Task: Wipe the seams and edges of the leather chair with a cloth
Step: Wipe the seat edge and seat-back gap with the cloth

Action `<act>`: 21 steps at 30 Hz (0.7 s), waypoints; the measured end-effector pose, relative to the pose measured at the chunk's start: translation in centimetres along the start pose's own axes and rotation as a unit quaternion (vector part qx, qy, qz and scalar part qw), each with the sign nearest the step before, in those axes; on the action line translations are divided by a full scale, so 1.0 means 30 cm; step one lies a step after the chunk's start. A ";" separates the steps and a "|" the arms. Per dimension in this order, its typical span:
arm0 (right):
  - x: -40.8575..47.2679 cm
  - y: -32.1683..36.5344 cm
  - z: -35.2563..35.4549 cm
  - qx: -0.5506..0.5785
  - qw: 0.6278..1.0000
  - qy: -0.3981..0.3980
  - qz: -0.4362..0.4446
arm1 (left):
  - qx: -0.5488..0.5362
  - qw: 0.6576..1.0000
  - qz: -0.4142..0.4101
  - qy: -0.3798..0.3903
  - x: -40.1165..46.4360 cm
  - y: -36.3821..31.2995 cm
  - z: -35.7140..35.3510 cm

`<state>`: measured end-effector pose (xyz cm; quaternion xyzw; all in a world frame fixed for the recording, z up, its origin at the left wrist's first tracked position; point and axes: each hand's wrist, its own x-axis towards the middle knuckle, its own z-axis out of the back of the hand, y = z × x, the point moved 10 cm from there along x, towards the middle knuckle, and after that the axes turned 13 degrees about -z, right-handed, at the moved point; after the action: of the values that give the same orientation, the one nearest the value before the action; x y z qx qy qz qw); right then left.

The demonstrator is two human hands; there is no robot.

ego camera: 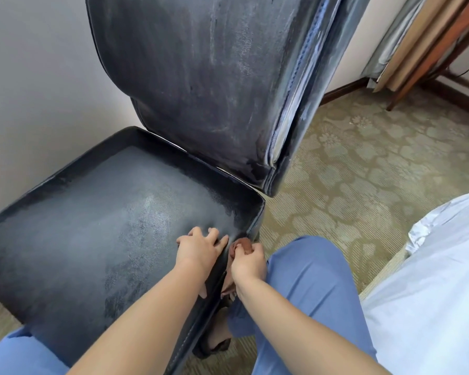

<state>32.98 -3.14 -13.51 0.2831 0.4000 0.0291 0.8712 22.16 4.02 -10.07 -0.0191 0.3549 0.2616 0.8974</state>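
A brown cloth [241,243] is pinched in the curled fingers of the right hand [248,262] and is pressed against the front right corner of the leather chair [106,226], at the seam of the seat edge; part of the cloth is seen hanging below the hand along the seat's side. The left hand [199,249] is laid flat on the seat just beside it, fingers spread and straight, nothing being gripped. The dark seat is marked by a dull, streaked film, as is the upright backrest [201,77] behind it. Blue trousers [309,282] are seen on both sides of the chair; a patterned carpet [363,171] lies beneath; white bedding [439,280] is seen at the right.
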 end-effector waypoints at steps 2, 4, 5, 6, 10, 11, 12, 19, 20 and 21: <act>0.033 0.046 0.006 -0.004 1.000 -0.002 0.005 | 0.002 1.000 -0.008 0.003 0.001 0.005 -0.001; 0.050 0.085 0.013 -0.012 1.000 -0.006 0.013 | 0.010 1.000 -0.022 0.012 0.003 0.009 -0.003; 0.050 0.092 0.015 -0.011 1.000 -0.009 0.018 | 0.014 0.999 -0.026 0.012 0.005 0.010 -0.001; 0.044 0.089 0.013 -0.010 1.000 -0.010 0.024 | 0.017 0.999 -0.031 0.009 0.008 0.011 0.003; -0.004 0.023 -0.003 -0.034 0.999 -0.004 0.035 | 0.017 0.999 -0.038 0.001 0.022 0.024 0.025; -0.003 0.025 -0.001 -0.042 0.998 -0.006 0.039 | 0.014 0.999 -0.036 0.000 0.024 0.026 0.030; 0.006 0.040 0.003 -0.048 0.998 -0.010 0.041 | 0.013 0.999 -0.034 0.001 0.025 0.027 0.031; 0.044 0.107 0.029 -0.011 0.999 -0.011 0.038 | 0.010 1.000 -0.019 0.004 0.016 0.016 0.022; 0.027 0.081 0.024 -0.014 0.999 -0.011 0.036 | 0.009 1.000 -0.021 0.003 0.016 0.018 0.022; 0.005 0.043 0.012 -0.017 0.999 -0.008 0.033 | 0.008 1.000 -0.022 0.003 0.018 0.020 0.021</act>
<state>33.59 -2.18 -12.75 0.2814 0.3827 0.0619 0.8778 22.58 4.93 -9.85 -0.0211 0.3591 0.2386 0.9020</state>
